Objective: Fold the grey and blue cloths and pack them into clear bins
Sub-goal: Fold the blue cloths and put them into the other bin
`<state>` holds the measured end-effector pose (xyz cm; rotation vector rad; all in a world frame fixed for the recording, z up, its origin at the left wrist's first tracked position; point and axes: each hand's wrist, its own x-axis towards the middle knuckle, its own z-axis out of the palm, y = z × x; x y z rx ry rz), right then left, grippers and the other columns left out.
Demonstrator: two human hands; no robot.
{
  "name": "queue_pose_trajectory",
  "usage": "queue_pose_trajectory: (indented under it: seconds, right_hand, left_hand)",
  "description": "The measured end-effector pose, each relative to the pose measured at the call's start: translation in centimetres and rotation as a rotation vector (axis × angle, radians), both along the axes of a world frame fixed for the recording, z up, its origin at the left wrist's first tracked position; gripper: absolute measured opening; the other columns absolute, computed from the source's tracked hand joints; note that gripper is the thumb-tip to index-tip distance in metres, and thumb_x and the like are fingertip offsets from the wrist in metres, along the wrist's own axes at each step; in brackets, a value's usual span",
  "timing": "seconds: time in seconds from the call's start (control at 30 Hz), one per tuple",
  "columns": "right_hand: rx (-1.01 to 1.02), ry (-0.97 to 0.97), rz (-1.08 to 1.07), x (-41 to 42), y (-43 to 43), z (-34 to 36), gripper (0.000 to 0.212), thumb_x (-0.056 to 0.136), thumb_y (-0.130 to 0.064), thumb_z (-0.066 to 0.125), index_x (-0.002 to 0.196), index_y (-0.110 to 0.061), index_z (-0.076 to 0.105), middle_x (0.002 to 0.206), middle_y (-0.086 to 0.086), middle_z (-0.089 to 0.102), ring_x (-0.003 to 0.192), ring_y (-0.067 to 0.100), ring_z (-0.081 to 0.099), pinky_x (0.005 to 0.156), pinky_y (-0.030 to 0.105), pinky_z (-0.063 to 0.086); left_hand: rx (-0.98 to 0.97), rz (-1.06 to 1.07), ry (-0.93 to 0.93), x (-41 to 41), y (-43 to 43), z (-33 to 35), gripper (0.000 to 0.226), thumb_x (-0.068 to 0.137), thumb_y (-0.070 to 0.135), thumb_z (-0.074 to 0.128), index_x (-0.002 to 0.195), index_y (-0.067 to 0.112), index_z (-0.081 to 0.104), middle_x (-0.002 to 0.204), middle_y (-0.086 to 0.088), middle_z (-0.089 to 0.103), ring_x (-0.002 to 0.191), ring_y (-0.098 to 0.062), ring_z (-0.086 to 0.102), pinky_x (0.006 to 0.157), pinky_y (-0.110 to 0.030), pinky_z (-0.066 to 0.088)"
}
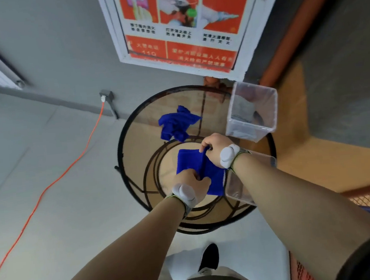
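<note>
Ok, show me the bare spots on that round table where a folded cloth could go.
Free: the table's left side, between its rim and both blue cloths. Also the far strip behind the crumpled cloth, up to the far bin. Crowded: the near centre, where the left hand and right hand grip the flat cloth, and the right edge with the near bin.

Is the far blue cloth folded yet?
No. The far blue cloth lies crumpled on the round table, while both hands work the near blue cloth.

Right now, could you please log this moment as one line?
step: folding | hands: both pinch blue cloth | waiting: crumpled cloth | far bin: grey inside
</note>
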<state>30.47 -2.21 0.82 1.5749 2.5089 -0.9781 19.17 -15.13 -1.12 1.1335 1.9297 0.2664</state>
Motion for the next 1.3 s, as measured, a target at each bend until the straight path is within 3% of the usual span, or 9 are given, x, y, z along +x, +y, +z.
queue_pose_trajectory:
  seconds: [0.23, 0.37, 0.57, 0.63, 0.7, 0.8, 1.0, 1.13, 1.3]
  right_hand:
    - [-0.074, -0.016, -0.037, 7.4, 1.8, -1.8, 0.039, 0.092, -0.001, 0.062, 0.13, -0.013, 0.068, 0.132, 0.007, 0.065, 0.116, 0.025, 0.062, 0.096, 0.028, 0.048]
    - [-0.171, 0.062, -0.14, 9.4, 1.3, -3.2, 0.037, 0.095, -0.007, 0.057, 0.129, -0.017, 0.066, 0.132, 0.004, 0.066, 0.12, 0.023, 0.062, 0.099, 0.032, 0.05]
    - [-0.178, 0.104, -0.189, 7.9, 0.3, -5.1, 0.025, 0.098, -0.017, 0.055, 0.118, -0.025, 0.067, 0.107, 0.001, 0.071, 0.099, 0.023, 0.068, 0.089, 0.038, 0.058]
    - [-0.229, 0.12, -0.197, 7.4, -0.2, -5.5, 0.023, 0.098, -0.015, 0.055, 0.117, -0.022, 0.067, 0.104, 0.001, 0.071, 0.098, 0.024, 0.07, 0.087, 0.036, 0.059]
    - [-0.264, 0.143, -0.221, 7.0, -0.4, -5.9, 0.023, 0.098, -0.014, 0.054, 0.115, -0.022, 0.067, 0.099, 0.001, 0.07, 0.097, 0.024, 0.07, 0.084, 0.034, 0.059]
    - [-0.286, 0.167, -0.273, 6.4, -0.7, -6.0, 0.021, 0.098, -0.016, 0.053, 0.112, -0.024, 0.066, 0.095, 0.001, 0.071, 0.093, 0.023, 0.07, 0.082, 0.036, 0.06]
    - [-0.227, 0.151, -0.398, 5.1, -1.2, -4.5, 0.025, 0.102, -0.03, 0.052, 0.12, -0.02, 0.066, 0.107, 0.002, 0.069, 0.1, 0.025, 0.067, 0.091, 0.04, 0.057]
    - [-0.084, 0.008, -0.508, 3.5, -1.6, -3.6, 0.032, 0.105, -0.037, 0.047, 0.124, -0.016, 0.062, 0.116, 0.008, 0.069, 0.101, 0.027, 0.064, 0.088, 0.037, 0.051]
    - [-0.111, -0.154, -0.584, 1.1, -2.1, -1.8, 0.061, 0.106, -0.031, 0.048, 0.16, -0.02, 0.022, 0.148, 0.012, 0.053, 0.132, 0.033, 0.054, 0.091, 0.04, 0.042]
  left_hand:
    - [0.011, -0.1, 0.158, 6.2, 1.6, -1.6, 0.04, 0.08, 0.064, 0.056, 0.078, 0.025, 0.065, 0.069, 0.004, 0.07, 0.065, -0.017, 0.065, 0.06, -0.034, 0.055]
    - [0.033, 0.144, 0.147, 5.7, 1.8, -2.7, 0.025, 0.084, 0.051, 0.054, 0.089, 0.027, 0.056, 0.08, 0.003, 0.067, 0.072, -0.019, 0.064, 0.058, -0.033, 0.054]
    - [-0.063, 0.354, 0.398, 2.4, 2.7, -3.4, 0.064, 0.09, 0.054, 0.052, 0.141, 0.016, 0.045, 0.14, -0.01, 0.048, 0.13, -0.035, 0.043, 0.11, -0.051, 0.04]
    - [-0.132, 0.373, 0.312, 1.4, 3.1, -4.0, 0.067, 0.093, 0.058, 0.05, 0.141, 0.011, 0.043, 0.136, -0.012, 0.051, 0.123, -0.034, 0.051, 0.103, -0.05, 0.048]
    - [-0.138, 0.368, 0.167, 0.8, 3.7, -4.6, 0.065, 0.095, 0.058, 0.051, 0.136, 0.009, 0.043, 0.111, -0.007, 0.059, 0.094, -0.027, 0.064, 0.075, -0.041, 0.058]
    - [-0.104, 0.338, 0.093, 0.1, 4.4, -5.2, 0.051, 0.098, 0.057, 0.05, 0.127, 0.014, 0.052, 0.084, 0.004, 0.056, 0.07, -0.015, 0.058, 0.051, -0.028, 0.041]
    - [-0.069, 0.224, -0.124, -1.2, 6.2, -4.4, 0.028, 0.101, 0.054, 0.038, 0.113, 0.03, 0.049, 0.098, 0.0, 0.062, 0.086, -0.02, 0.062, 0.071, -0.034, 0.048]
    - [0.089, 0.236, -0.301, -2.3, 7.1, -2.0, 0.014, 0.094, 0.054, 0.044, 0.084, 0.062, 0.05, 0.095, 0.002, 0.061, 0.087, -0.023, 0.062, 0.079, -0.044, 0.052]
    - [0.097, 0.418, -0.667, -4.4, 8.7, 2.7, 0.009, 0.08, 0.056, 0.058, 0.082, 0.064, 0.062, 0.112, 0.013, 0.065, 0.102, -0.025, 0.065, 0.081, -0.044, 0.056]
